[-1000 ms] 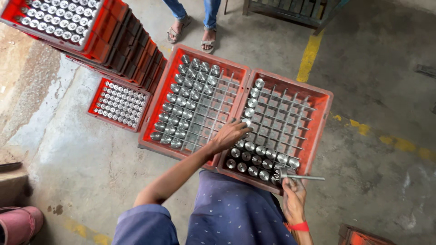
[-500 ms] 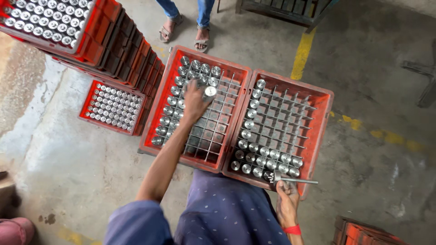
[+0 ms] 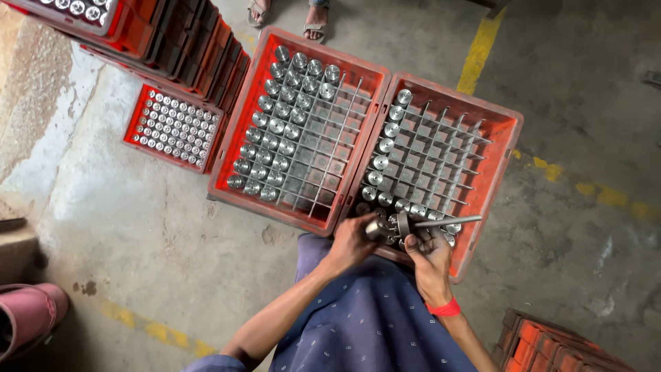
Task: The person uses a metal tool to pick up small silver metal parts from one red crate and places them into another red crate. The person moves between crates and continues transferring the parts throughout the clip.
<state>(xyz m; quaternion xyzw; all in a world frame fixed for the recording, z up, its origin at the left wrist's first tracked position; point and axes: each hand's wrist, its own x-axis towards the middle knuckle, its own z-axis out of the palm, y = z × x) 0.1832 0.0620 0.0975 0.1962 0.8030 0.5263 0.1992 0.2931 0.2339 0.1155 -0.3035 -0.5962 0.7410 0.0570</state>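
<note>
Left hand: fingers closed around a short metal cylinder, held at the near edge of the right red crate. Right hand: fingers gripping a slim metal rod tool, its tip just beside the cylinder. Beyond the fingers, the crate's wire grid holds more cylinders along its left and near sides. Left of the fingers sits a second red crate, about half filled. A red band circles the right wrist.
</note>
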